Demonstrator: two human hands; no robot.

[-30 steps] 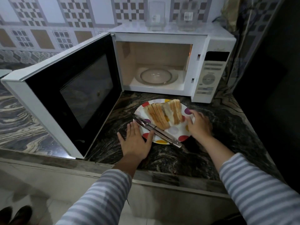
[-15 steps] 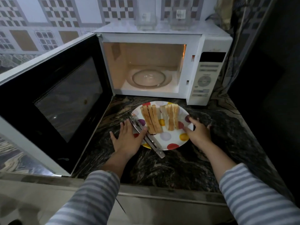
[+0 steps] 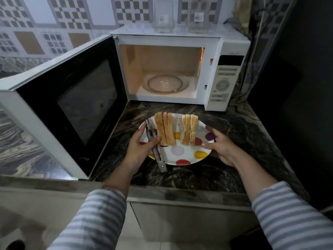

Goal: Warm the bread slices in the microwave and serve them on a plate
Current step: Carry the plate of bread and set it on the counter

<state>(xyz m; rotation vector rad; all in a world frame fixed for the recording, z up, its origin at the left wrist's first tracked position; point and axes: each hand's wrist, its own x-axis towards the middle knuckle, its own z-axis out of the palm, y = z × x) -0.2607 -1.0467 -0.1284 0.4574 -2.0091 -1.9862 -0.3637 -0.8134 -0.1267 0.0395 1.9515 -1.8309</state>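
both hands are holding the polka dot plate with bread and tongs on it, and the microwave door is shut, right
Not quite: the white microwave's door is swung wide open, as the head view shows, with the glass turntable bare inside. The rest holds: the left hand and right hand grip the white polka-dot plate, which carries the bread slices and metal tongs.

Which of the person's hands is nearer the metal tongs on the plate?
Left. The left hand grips the plate rim with its thumb over the tongs; the right hand holds the opposite rim, past the bread slices.
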